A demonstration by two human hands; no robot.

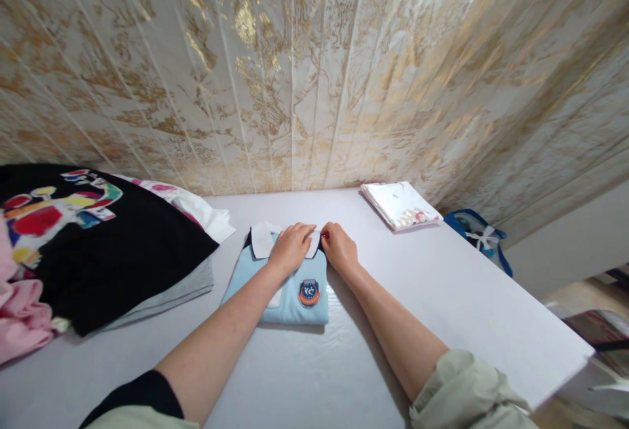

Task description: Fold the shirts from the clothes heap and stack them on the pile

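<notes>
A light blue polo shirt [287, 308] lies folded on the white table, its white collar [261, 240] at the far side and a round orange and navy badge on its front. My left hand [293, 245] rests across the collar, fingers stretched to the right and touching it. At the shirt's far right corner, my right hand [340, 245] has its fingers curled closed on the dark shoulder edge beside the collar. The fingertips of both hands are close together, and my left hand covers the middle of the collar.
On the left lies a pile of clothes with a black printed shirt [147, 252], grey cloth [171, 298] and pink cloth [22, 314]. A folded white garment [400, 205] sits at the far right. Behind the table [457, 298] hangs a gold-patterned curtain [295, 88]; a blue bag [479, 232] is beyond the right edge.
</notes>
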